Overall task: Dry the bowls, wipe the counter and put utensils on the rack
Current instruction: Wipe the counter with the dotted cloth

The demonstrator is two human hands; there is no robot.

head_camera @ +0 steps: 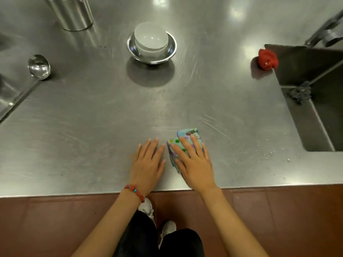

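My right hand presses flat, fingers straight, on a folded light-blue patterned cloth lying on the steel counter near its front edge. Just left of it, my left hand rests flat on the bare counter, touching nothing else. Farther back in the middle, a white bowl sits inside a steel bowl. A steel ladle lies at the left, its handle running toward the left edge. At the back left stands a steel utensil holder.
A sink is set into the counter at the right, with a steel scourer on its rim and a crumpled red cloth at its back corner. Water droplets lie near the sink's front. Red floor tiles lie below the counter edge.
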